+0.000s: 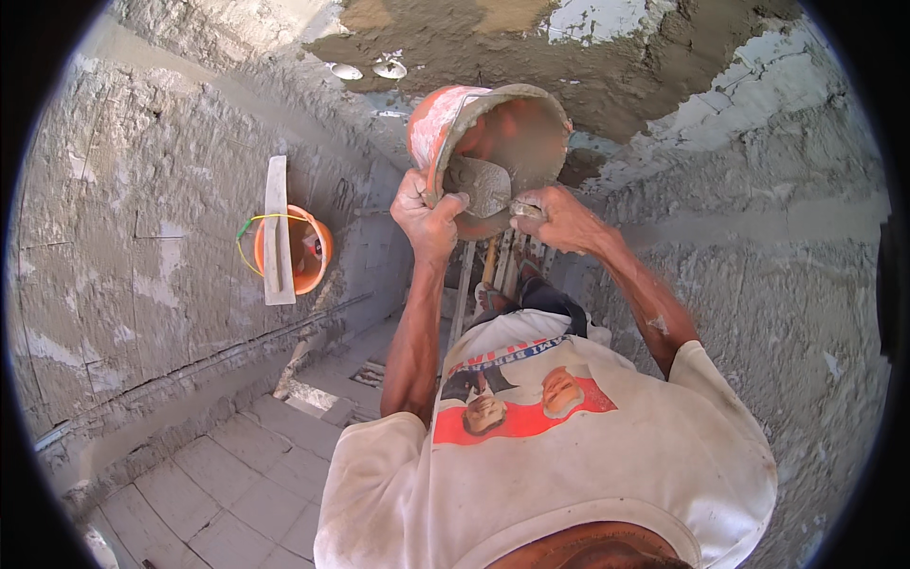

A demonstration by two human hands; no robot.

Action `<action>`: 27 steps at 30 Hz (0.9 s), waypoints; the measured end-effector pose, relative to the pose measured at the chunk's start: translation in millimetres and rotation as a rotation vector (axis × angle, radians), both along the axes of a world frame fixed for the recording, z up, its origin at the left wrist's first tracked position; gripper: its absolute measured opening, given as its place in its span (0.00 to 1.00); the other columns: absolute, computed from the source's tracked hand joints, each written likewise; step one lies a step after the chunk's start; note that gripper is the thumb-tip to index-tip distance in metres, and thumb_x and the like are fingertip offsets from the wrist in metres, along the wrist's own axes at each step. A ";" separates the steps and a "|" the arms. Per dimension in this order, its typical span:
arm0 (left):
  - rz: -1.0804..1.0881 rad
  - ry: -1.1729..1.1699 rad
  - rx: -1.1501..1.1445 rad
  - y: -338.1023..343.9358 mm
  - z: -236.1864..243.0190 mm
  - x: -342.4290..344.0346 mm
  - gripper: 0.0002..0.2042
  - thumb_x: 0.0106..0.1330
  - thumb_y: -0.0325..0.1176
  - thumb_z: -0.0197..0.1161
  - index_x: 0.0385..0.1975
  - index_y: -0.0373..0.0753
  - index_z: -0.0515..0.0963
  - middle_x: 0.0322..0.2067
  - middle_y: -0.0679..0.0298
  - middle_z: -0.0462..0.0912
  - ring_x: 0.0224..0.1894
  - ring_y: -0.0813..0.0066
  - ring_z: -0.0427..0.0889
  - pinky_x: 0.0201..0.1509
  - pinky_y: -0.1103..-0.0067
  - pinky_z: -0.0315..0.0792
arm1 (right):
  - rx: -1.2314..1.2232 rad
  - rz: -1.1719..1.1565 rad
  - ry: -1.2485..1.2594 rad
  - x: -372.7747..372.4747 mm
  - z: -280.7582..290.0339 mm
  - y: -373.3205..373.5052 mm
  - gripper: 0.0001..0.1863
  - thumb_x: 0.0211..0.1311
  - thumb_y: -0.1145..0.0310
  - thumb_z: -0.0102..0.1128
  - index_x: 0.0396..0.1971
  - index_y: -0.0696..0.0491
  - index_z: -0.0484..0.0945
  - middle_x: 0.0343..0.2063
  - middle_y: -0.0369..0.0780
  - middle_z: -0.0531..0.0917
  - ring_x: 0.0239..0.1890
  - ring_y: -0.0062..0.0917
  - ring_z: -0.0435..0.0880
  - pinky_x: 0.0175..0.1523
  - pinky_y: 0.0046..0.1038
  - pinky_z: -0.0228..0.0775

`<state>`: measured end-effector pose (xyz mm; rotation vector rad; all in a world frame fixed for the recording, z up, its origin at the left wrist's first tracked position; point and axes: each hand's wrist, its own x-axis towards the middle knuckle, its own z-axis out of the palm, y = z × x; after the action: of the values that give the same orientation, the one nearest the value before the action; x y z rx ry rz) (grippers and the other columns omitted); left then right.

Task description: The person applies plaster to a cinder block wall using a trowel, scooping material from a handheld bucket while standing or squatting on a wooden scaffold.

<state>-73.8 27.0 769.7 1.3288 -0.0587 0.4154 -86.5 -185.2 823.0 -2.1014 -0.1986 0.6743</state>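
Note:
My left hand (pixel 428 213) is closed on the rim of an orange, mortar-smeared bucket (pixel 431 123), which is tilted with its mouth toward me. In my right hand (pixel 561 220) is the handle of a trowel, fingers wrapped around it. The grey trowel blade (pixel 485 188) lies inside the mouth of the bucket, near my left hand. Grey mortar coats the bucket's inner wall and rim. How much mortar it holds I cannot tell.
At the left hangs or stands a second orange bucket (pixel 320 248) with a long flat board (pixel 276 232) across it. Rough plastered walls (pixel 142 199) rise around me. My feet (pixel 493 299) are on narrow rails like a ladder's. Tiles (pixel 218 469) cover the floor below.

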 end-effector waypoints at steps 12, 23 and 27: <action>0.242 0.206 -0.329 16.2 -47.6 -19.5 0.09 0.65 0.24 0.66 0.30 0.41 0.70 0.31 0.69 0.75 0.31 0.84 0.71 0.37 0.82 0.69 | 0.014 -0.061 -0.173 -28.0 -64.8 16.9 0.21 0.62 0.58 0.66 0.43 0.63 0.79 0.29 0.52 0.83 0.27 0.36 0.82 0.37 0.38 0.73; 0.559 0.578 -0.355 146.0 -173.9 -103.4 0.14 0.50 0.15 0.57 0.39 0.26 0.72 0.41 0.49 0.79 0.40 0.59 0.85 0.44 0.63 0.84 | 0.123 0.455 0.207 -21.4 41.3 13.9 0.18 0.64 0.60 0.63 0.39 0.63 0.78 0.23 0.47 0.82 0.20 0.35 0.82 0.31 0.36 0.74; 0.800 0.842 -0.179 157.4 -206.3 -148.1 0.18 0.50 0.17 0.58 0.44 0.23 0.71 0.45 0.45 0.78 0.42 0.51 0.84 0.45 0.57 0.83 | 0.224 0.256 0.747 23.0 52.6 -80.5 0.14 0.65 0.62 0.65 0.37 0.60 0.80 0.17 0.36 0.77 0.13 0.19 0.74 0.17 0.26 0.64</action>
<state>-222.0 184.4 563.4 1.2157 1.2130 0.4765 -63.5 -265.7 875.6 -1.5031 -0.1129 1.4638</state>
